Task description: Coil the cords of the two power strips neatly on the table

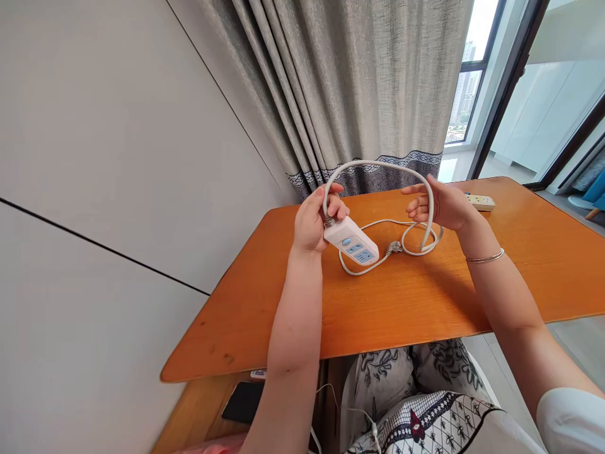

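My left hand grips a white power strip by the end where its cord comes out. The strip is tilted above the table, its light-blue sockets and switch facing me. From that end the white cord arches up and over to the right. My right hand is raised with thumb and fingers apart, the cord running down across it. Whether the palm touches the cord, I cannot tell. Lower down, the cord lies in loose loops on the tabletop, with its plug just right of the strip.
The orange-brown wooden table has a second, cream-coloured power strip behind my right wrist. A grey curtain hangs beyond the far edge, and a pale wall stands on the left. Below the table lies a dark phone.
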The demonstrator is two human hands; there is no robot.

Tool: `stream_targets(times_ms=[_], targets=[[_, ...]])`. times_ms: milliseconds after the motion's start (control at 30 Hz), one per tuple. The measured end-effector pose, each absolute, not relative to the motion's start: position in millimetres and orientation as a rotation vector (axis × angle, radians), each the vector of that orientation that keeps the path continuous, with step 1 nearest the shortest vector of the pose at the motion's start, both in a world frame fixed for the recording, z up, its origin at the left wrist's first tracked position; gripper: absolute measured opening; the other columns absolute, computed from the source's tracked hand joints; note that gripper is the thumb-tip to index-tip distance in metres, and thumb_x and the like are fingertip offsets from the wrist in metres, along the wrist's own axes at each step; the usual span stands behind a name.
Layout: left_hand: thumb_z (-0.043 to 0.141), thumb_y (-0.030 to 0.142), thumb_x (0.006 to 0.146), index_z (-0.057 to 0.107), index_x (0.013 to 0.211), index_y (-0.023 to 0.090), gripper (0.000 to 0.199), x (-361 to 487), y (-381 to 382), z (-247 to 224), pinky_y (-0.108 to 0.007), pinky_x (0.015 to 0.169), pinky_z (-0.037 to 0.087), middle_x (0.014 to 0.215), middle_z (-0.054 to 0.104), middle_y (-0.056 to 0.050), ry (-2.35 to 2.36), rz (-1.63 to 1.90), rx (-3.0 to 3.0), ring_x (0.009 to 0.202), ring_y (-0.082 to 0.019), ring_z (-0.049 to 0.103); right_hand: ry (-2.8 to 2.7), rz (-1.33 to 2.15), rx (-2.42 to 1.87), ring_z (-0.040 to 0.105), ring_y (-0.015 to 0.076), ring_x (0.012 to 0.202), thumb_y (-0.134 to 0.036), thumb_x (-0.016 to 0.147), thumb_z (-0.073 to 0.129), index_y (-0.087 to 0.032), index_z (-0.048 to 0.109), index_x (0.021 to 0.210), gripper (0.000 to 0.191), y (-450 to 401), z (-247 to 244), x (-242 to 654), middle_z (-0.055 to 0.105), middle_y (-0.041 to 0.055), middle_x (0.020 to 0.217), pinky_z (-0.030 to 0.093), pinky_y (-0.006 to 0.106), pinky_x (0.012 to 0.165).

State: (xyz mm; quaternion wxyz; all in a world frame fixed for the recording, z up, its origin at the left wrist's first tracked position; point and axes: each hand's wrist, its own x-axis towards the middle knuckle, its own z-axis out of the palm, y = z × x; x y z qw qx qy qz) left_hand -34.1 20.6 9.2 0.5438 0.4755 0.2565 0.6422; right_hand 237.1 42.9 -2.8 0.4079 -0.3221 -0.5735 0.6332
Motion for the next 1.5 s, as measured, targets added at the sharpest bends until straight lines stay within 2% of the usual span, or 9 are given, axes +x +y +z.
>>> stream_targets(times_ms=[100, 267, 433, 600, 900, 1033, 1233, 1367, 1500], targets=[[0.055, 0.034, 0.099, 0.066, 0.086, 0.017, 0.024, -37.0, 18.8, 9.5, -0.02, 0.052, 0.045, 0.054, 0.047, 0.006, 0.557, 1.511, 1.169, 0.043, -0.007, 0.05, -1.487, 1.609, -0.74, 0.067, 0.0157, 0.061, -0.052, 0.096, 0.056, -0.017, 0.058, 0.122, 0.044, 29.3, 5.9, 235.8, 0.06, -0.0032, 0.063, 0.059, 0.032, 0.069], [0.061, 0.03, 0.092, 0.063, 0.093, 0.019, 0.012, -32.2, 16.8, 5.5, -0.021, 0.048, 0.045, 0.063, 0.057, 0.005, 0.598, 1.382, 1.309, 0.044, -0.008, 0.054, -1.751, 1.244, -0.986, 0.05, 0.0107, 0.048, -0.025, 0.098, 0.053, -0.018, 0.043, 0.136, 0.04, 4.9, 6.3, 214.8, 0.043, -0.0114, 0.059, 0.054, 0.029, 0.062], [0.062, 0.033, 0.093, 0.057, 0.092, 0.02, 0.014, -18.5, 15.7, 3.1, -0.019, 0.046, 0.043, 0.066, 0.06, 0.005, 0.619, 1.469, 1.334, 0.044, -0.007, 0.055, -2.095, 0.63, -1.329, 0.061, 0.0192, 0.065, -0.026, 0.1, 0.049, -0.009, 0.039, 0.139, 0.043, -4.5, -4.5, 189.4, 0.06, -0.0009, 0.069, 0.046, 0.03, 0.064], [0.067, 0.044, 0.091, 0.051, 0.092, 0.023, 0.027, -3.3, 14.6, -10.3, -0.019, 0.041, 0.038, 0.071, 0.064, 0.005, 0.543, 1.521, 1.411, 0.041, -0.006, 0.05, -2.285, 0.494, -1.436, 0.069, 0.0248, 0.084, -0.026, 0.096, 0.058, -0.007, 0.044, 0.134, 0.045, -12.8, -14.5, 169.6, 0.073, 0.0128, 0.092, 0.045, 0.03, 0.068], [0.062, 0.035, 0.095, 0.052, 0.089, 0.023, 0.017, -8.0, 16.5, -9.6, -0.019, 0.041, 0.031, 0.079, 0.068, 0.002, 0.503, 2.003, 1.404, 0.041, -0.004, 0.037, -2.313, 0.664, -1.237, 0.07, 0.0201, 0.076, -0.018, 0.097, 0.053, -0.006, 0.014, 0.158, 0.073, -16.0, -19.0, 166.0, 0.074, 0.0093, 0.09, 0.051, 0.03, 0.073], [0.059, 0.032, 0.097, 0.055, 0.085, 0.023, 0.016, -27.5, 25.1, 0.3, -0.019, 0.037, 0.022, 0.067, 0.062, 0.005, 0.602, 2.01, 1.297, 0.036, -0.004, 0.026, -2.336, 0.309, -1.468, 0.071, 0.026, 0.081, -0.021, 0.1, 0.045, -0.007, 0.012, 0.16, 0.071, -14.4, -26.6, 161.0, 0.075, 0.016, 0.096, 0.049, 0.033, 0.072], [0.067, 0.038, 0.095, 0.056, 0.082, 0.022, 0.023, -29.1, 24.7, 0.0, -0.017, 0.041, 0.035, 0.065, 0.064, 0.004, 0.662, 1.832, 1.362, 0.039, -0.005, 0.042, -2.15, -0.133, -1.562, 0.066, 0.0222, 0.072, -0.026, 0.105, 0.032, -0.017, 0.032, 0.158, 0.054, -9.4, -29.8, 154.6, 0.072, 0.0177, 0.109, 0.042, 0.03, 0.06], [0.068, 0.041, 0.093, 0.058, 0.085, 0.021, 0.024, -18.0, 20.4, -4.7, -0.022, 0.066, 0.055, 0.08, 0.073, -0.001, 0.7, 1.702, 1.461, 0.067, -0.012, 0.069, -2.448, -0.205, -1.51, 0.067, 0.0205, 0.075, -0.018, 0.103, 0.032, -0.018, 0.053, 0.141, 0.043, -23.1, -22.1, 148.5, 0.071, 0.0165, 0.109, 0.033, 0.028, 0.055], [0.068, 0.047, 0.092, 0.059, 0.09, 0.021, 0.028, -8.0, 17.2, -8.9, -0.03, 0.081, 0.059, 0.092, 0.076, -0.004, 0.64, 1.607, 1.517, 0.088, -0.018, 0.075, -2.763, -0.121, -1.344, 0.065, 0.0206, 0.07, -0.011, 0.1, 0.035, -0.013, 0.059, 0.129, 0.038, -43.2, -12.4, 142.5, 0.073, 0.0145, 0.092, 0.03, 0.03, 0.055]])
